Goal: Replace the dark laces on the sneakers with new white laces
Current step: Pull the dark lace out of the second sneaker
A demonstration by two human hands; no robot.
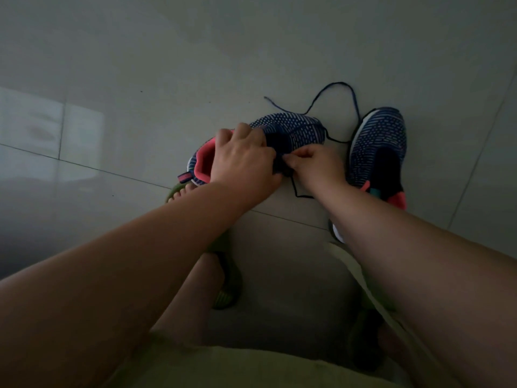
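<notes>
Now left hand (242,161) grips sneaker (282,135); right hand (314,166) pinches dark lace (293,186).

no readable text, labels or numbers

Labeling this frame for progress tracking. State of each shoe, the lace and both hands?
left sneaker: on the floor, partly unlaced.
right sneaker: on the floor beside it, untouched; laces unclear.
dark lace: loose, trailing over the tiles from the left sneaker.
left hand: grips the left sneaker's collar.
right hand: pinches the lace at the eyelets.
</notes>
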